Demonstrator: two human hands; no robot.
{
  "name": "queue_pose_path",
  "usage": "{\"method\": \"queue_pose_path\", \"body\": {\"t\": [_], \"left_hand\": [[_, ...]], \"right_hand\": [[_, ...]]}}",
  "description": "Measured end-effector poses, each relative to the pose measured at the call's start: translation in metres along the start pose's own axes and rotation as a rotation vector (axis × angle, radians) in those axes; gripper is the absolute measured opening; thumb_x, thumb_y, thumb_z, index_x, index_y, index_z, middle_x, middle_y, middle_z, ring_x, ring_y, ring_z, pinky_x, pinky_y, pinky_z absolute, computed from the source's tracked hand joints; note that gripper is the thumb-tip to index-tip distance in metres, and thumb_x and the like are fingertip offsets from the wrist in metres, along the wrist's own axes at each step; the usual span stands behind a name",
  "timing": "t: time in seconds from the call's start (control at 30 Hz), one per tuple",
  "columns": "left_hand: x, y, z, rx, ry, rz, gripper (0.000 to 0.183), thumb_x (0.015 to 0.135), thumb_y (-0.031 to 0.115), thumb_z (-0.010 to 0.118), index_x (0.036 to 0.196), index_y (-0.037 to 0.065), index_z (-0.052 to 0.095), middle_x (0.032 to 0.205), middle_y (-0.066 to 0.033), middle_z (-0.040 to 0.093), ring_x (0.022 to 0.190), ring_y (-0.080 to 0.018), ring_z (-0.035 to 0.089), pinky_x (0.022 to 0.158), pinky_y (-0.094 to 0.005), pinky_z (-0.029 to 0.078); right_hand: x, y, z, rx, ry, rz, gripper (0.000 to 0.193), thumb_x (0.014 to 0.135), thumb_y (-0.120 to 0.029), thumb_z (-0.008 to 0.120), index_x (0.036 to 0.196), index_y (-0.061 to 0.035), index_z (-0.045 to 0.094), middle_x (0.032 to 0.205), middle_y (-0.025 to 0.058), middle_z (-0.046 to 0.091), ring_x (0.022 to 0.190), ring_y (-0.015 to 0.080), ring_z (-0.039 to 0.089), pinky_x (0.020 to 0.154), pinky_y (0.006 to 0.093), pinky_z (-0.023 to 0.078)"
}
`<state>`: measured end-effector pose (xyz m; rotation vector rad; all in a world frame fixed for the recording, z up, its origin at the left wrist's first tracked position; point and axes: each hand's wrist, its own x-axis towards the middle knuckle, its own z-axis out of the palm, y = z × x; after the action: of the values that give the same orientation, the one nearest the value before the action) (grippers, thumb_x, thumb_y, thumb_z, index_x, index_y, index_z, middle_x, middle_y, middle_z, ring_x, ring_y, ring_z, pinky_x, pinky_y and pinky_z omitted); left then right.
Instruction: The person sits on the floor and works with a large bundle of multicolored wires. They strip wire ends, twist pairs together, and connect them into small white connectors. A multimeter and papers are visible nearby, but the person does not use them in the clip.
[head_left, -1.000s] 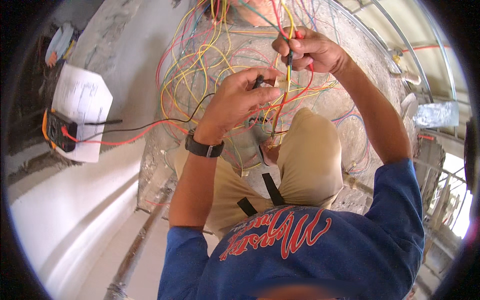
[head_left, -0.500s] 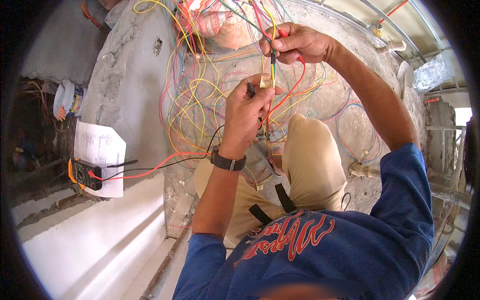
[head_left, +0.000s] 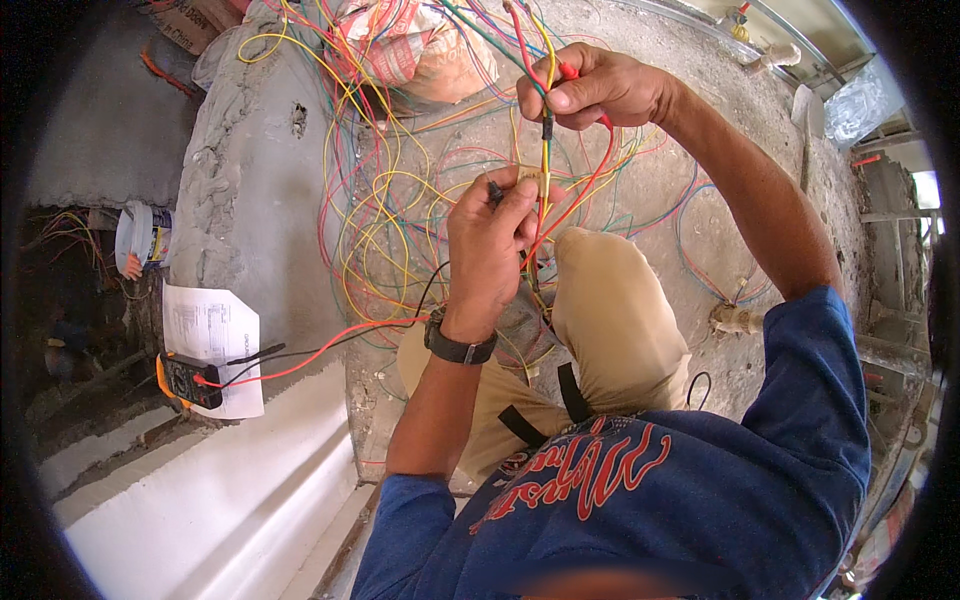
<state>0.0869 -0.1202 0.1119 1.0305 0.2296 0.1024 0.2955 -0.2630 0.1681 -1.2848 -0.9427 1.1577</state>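
Red, yellow and green insulation covers the wire bundle, which hangs in front of you, above the loose wires on the floor; your right hand pinches it just above a band of black tape, with the red probe tucked into the same grip; your left hand presses thumb and finger on it lower down, at a small pale tag, with the black probe caught between its fingers; the strands look light and springy, easy to bend yet likely to roll or slip on their smooth coating, so the taped part probably gives the firmest hold; go gently at the tag, which looks thin and could tear; to your left, the multimeter overlaps a paper sheet
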Motion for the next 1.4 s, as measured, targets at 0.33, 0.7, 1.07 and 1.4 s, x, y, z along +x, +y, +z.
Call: {"method": "queue_pose_path", "body": {"t": [0.33, 0.7, 1.07, 1.4], "left_hand": [[-0.006, -0.007, -0.012, -0.003, -0.035, -0.01, 0.017, 0.102, 0.009, 0.058, 0.116, 0.0, 0.058, 0.091, -0.0142, 0.074, 0.06, -0.0038, 0.047, 0.053, -0.0198, 0.039], [0.01, -0.022, -0.058, 0.299, 0.039, -0.082, 0.023, 0.099, 0.02, 0.064, 0.113, 0.001, 0.066, 0.093, -0.0074, 0.073, 0.064, -0.0057, 0.052, 0.058, -0.0227, 0.046], [0.011, -0.025, -0.048, 0.556, -0.221, 0.069, 0.026, 0.09, 0.018, 0.076, 0.108, 0.0, 0.07, 0.09, -0.0043, 0.071, 0.073, -0.0079, 0.061, 0.066, -0.0264, 0.051], [0.004, -0.019, -0.036, 0.756, 0.233, 0.4, 0.026, 0.085, 0.015, 0.081, 0.104, 0.002, 0.068, 0.088, -0.0015, 0.069, 0.068, -0.0051, 0.051, 0.063, -0.024, 0.045]], "right_hand": [[-0.001, 0.009, 0.004, -0.039, -0.079, -0.016, 0.032, 0.093, -0.03, 0.074, 0.109, -0.0021, 0.072, 0.075, -0.0047, 0.055, 0.057, 0.0035, 0.036, 0.051, 0.0215, 0.027], [-0.007, 0.033, 0.019, -0.116, 0.234, 0.284, 0.028, 0.095, -0.028, 0.072, 0.098, -0.0005, 0.07, 0.066, -0.0042, 0.051, 0.052, 0.0035, 0.035, 0.048, 0.0231, 0.025], [0.008, 0.023, 0.015, -0.135, 0.345, 0.244, 0.023, 0.096, -0.026, 0.07, 0.1, -0.0041, 0.069, 0.08, -0.0022, 0.057, 0.051, 0.0017, 0.035, 0.047, 0.0206, 0.026], [0.048, 0.011, 0.063, -0.075, 0.398, 0.176, 0.022, 0.089, -0.025, 0.078, 0.091, -0.0044, 0.071, 0.067, -0.0056, 0.051, 0.053, 0.003, 0.036, 0.047, 0.0244, 0.024]]}}
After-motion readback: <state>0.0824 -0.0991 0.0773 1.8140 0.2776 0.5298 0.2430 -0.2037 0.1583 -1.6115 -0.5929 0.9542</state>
